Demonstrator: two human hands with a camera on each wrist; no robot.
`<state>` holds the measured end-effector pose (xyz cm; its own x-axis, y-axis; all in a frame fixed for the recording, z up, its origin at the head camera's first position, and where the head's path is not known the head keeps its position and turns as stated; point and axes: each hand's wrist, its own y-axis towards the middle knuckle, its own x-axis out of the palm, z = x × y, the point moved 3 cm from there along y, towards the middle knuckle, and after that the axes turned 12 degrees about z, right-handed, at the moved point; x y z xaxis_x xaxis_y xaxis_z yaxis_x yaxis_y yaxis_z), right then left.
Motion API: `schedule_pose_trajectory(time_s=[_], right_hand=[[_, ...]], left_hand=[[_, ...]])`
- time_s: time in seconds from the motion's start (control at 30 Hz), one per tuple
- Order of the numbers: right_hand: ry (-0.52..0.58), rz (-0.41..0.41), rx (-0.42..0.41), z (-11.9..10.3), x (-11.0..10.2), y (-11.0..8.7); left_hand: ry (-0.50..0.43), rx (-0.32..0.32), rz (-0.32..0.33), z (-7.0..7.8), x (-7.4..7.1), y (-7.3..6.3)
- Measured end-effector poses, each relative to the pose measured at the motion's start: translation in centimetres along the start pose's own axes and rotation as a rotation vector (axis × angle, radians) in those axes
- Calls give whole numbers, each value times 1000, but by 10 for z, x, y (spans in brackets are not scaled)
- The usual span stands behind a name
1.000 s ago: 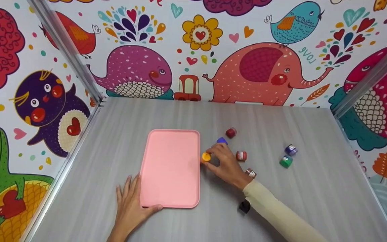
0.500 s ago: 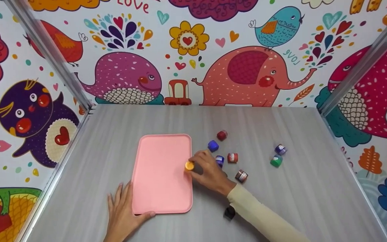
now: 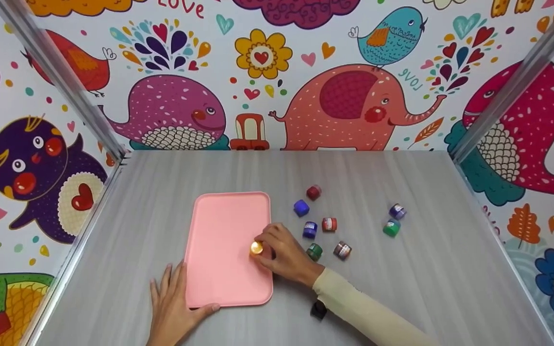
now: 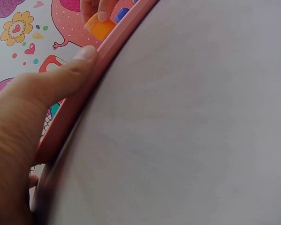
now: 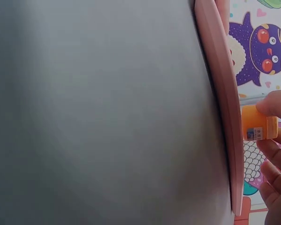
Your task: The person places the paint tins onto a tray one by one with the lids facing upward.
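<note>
My right hand (image 3: 286, 254) pinches a small orange paint jar (image 5: 255, 123) between thumb and fingers, over the right half of the pink tray (image 3: 224, 226). In the right wrist view the jar stands behind the tray's rim, its label facing the camera. At the tray's near left corner my left hand (image 3: 173, 302) lies with fingers spread along the side and thumb on the front rim. The left wrist view shows that thumb (image 4: 79, 65) against the tray's edge, with the orange jar beyond it.
Right of the tray lie several small paint jars, among them a dark red one (image 3: 313, 192), a blue one (image 3: 301, 207), a brown one (image 3: 342, 250) and a green one (image 3: 314, 252). Farther right are purple (image 3: 397, 211) and green (image 3: 392, 228) jars. Printed panels edge the grey table.
My right hand has carried the orange jar leftward from beside the tray to over it, uncovering a blue and a green jar. My left hand stays at the tray's corner; the head view shifts slightly.
</note>
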<state>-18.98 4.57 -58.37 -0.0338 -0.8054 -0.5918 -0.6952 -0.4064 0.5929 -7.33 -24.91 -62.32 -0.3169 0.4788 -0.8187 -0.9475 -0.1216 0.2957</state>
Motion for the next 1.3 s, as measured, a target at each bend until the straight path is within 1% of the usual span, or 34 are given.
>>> schedule_pose_trajectory(time_s=[0.2, 0.4, 0.6, 0.8, 0.93, 1.17, 1.3], right_hand=[[16, -15, 4, -6, 10, 1], [3, -50, -23, -14, 18, 4], [-35, -81, -53, -21, 26, 7], [-94, -127, -85, -30, 37, 8], [-128, -161, -113, -38, 45, 8], [-166, -187, -173, -49, 56, 8], [-176, -184, -204, -52, 59, 9]], left_hand=[[14, -13, -20, 1, -1, 1], [9, -16, -21, 1, 0, 0], [-1, -2, -5, 1, 0, 1], [11, -19, -35, -1, 0, 0], [5, -22, -37, -1, -1, 0], [7, -11, -30, -1, -2, -1], [3, -8, -25, 0, -1, 0]])
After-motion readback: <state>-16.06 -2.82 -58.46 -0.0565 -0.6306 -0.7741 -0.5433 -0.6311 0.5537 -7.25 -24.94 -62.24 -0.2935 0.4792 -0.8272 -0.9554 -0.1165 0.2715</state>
